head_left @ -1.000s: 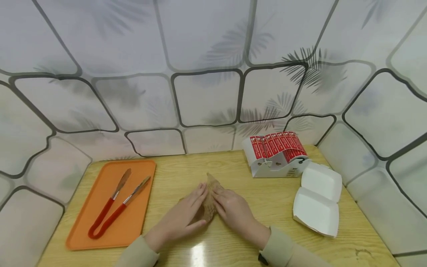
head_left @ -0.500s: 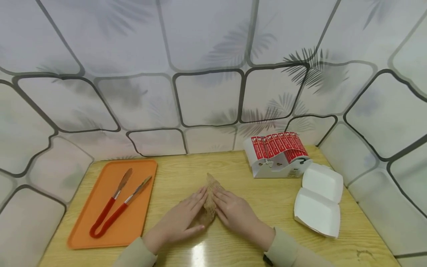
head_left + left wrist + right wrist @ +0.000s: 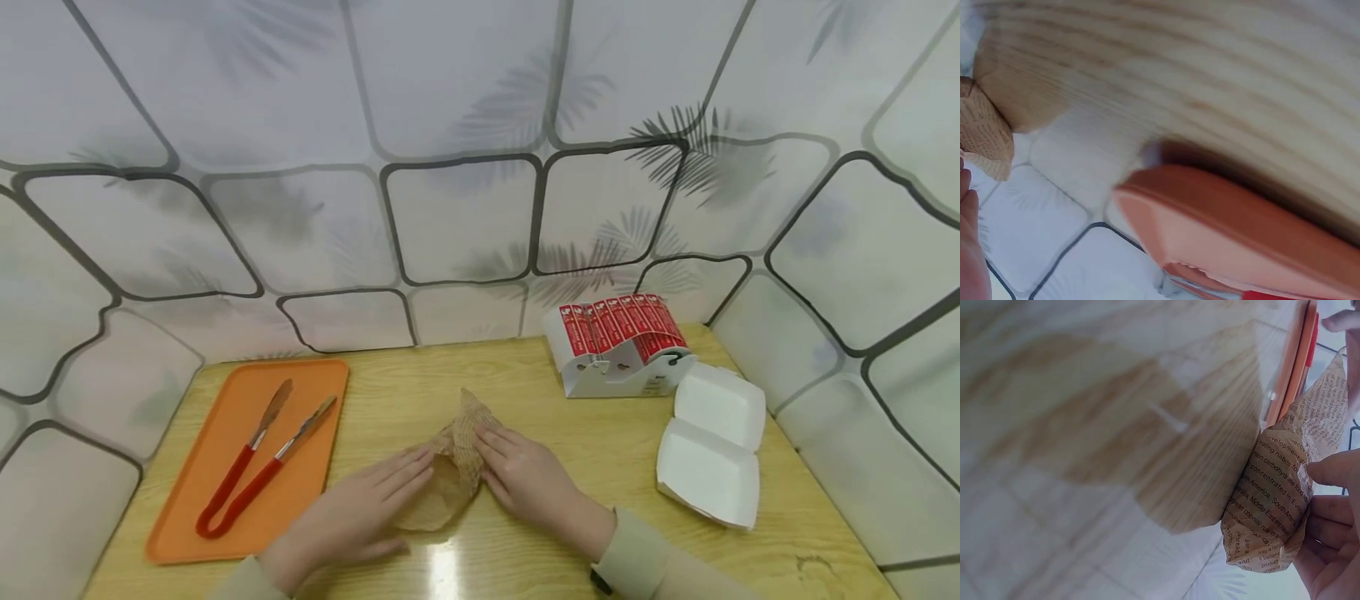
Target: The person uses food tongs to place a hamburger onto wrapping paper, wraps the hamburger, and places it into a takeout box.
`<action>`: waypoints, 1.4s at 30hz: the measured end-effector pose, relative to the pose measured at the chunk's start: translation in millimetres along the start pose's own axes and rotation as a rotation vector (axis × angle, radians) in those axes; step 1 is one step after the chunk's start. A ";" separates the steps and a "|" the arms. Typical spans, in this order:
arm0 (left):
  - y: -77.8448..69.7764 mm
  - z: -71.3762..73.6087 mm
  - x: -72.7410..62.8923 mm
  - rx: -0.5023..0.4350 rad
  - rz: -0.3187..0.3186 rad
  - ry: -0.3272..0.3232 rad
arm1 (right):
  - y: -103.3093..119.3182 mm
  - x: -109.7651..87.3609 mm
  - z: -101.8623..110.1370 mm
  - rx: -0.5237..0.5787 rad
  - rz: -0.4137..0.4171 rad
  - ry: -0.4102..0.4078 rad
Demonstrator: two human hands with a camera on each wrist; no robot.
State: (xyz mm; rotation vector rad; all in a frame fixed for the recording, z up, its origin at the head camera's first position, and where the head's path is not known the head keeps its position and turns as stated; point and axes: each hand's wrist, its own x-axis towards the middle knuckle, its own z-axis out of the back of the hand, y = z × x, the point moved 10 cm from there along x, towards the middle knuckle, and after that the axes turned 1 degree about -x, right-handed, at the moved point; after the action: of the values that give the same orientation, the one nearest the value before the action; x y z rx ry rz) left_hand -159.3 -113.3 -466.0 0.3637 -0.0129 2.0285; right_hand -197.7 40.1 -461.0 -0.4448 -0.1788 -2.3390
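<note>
A brown wrapping paper [image 3: 438, 500] printed with lines of text lies in the middle of the table. Its folded, crumpled part stands up to a pointed tip at the back; the printed side [image 3: 1266, 494] faces the right wrist camera. My right hand [image 3: 536, 475] touches this raised fold from the right, fingers fairly straight along it. At the left, my left hand [image 3: 356, 504] lies with fingers extended over the paper's left flap, fingertips at its top edge, thumb apart. The left wrist view catches only a sliver of that hand, near the paper [image 3: 988, 134].
An orange tray [image 3: 311, 517] on the left carries red-handled tongs [image 3: 232, 487]. Back right stands a white cardboard holder [image 3: 600, 383] of red packets [image 3: 626, 321]. In front of it sits a white takeaway box [image 3: 708, 471] with its lid up. Patterned walls enclose the table.
My left hand has drawn back left and down from the central fold, uncovering the smooth left part of the paper. My right hand stays at the fold.
</note>
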 end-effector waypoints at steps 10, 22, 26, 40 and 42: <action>-9.6 11.0 -14.3 0.141 -0.114 -0.110 | 1.0 -0.3 1.7 0.001 0.039 0.003; 5.8 36.5 -1.9 -0.078 -0.014 -0.344 | 0.3 -1.7 0.4 -0.009 0.081 -0.029; 13.1 41.7 7.6 -0.174 0.020 -0.377 | 0.6 -2.2 0.3 -0.010 0.089 -0.028; 47.1 26.2 54.1 -0.466 0.226 -0.268 | -3.7 -3.0 -1.9 0.031 0.104 -0.002; 48.6 23.6 59.5 -0.465 0.231 -0.272 | -4.0 -3.1 -1.2 0.038 0.116 -0.009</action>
State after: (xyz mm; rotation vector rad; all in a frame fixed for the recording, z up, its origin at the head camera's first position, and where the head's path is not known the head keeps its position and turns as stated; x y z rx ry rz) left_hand -221.0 -88.5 -420.8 0.3485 -0.7101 2.1085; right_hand -198.7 44.7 -463.3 -0.4357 -0.1957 -2.2166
